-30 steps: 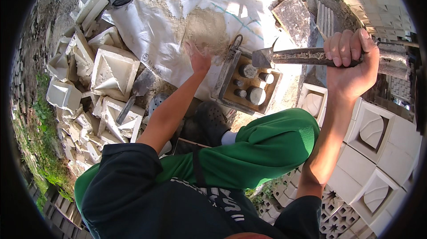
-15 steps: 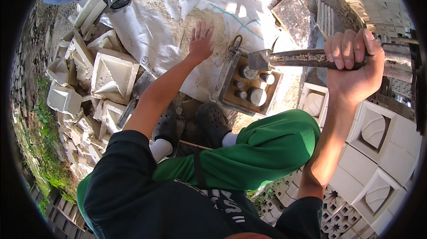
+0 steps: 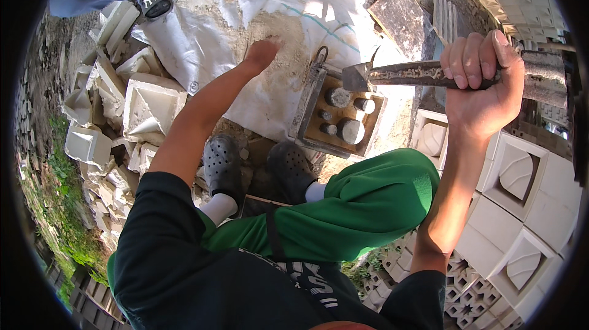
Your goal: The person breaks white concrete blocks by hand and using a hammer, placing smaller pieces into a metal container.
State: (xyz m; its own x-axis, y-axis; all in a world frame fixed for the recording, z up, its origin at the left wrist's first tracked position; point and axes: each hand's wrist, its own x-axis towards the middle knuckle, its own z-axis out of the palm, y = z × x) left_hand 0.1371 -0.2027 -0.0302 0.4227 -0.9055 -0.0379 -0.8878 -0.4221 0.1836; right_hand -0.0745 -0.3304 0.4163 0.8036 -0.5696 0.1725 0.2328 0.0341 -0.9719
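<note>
My left hand [image 3: 262, 56] is low over the pale sandy powder [image 3: 283, 26] heaped on the white sheet. Its fingers are blurred against the powder, so I cannot see how they are bent. Raised at the right, my right hand [image 3: 481, 78] is wrapped round the long grip of a double-ended metal tool [image 3: 417, 73]. A small flat blade forms the tool's left end, and a broader, worn end sticks out past my fist. Beneath the blade sits a square metal mould [image 3: 299, 122] with several round pegs of different widths standing in brown material.
Broken pale cast blocks [image 3: 153, 106] are piled at the left. White patterned blocks [image 3: 518, 176] line the right side. A dark board [image 3: 402, 20] lies behind the mould on the white sheet [image 3: 202, 41]. Another person's shoe [image 3: 153, 1] shows at the top left.
My left hand has moved slightly left and its spread fingers no longer show clearly. My right hand still grips the tool and has shifted a little left. The view has shifted slightly.
</note>
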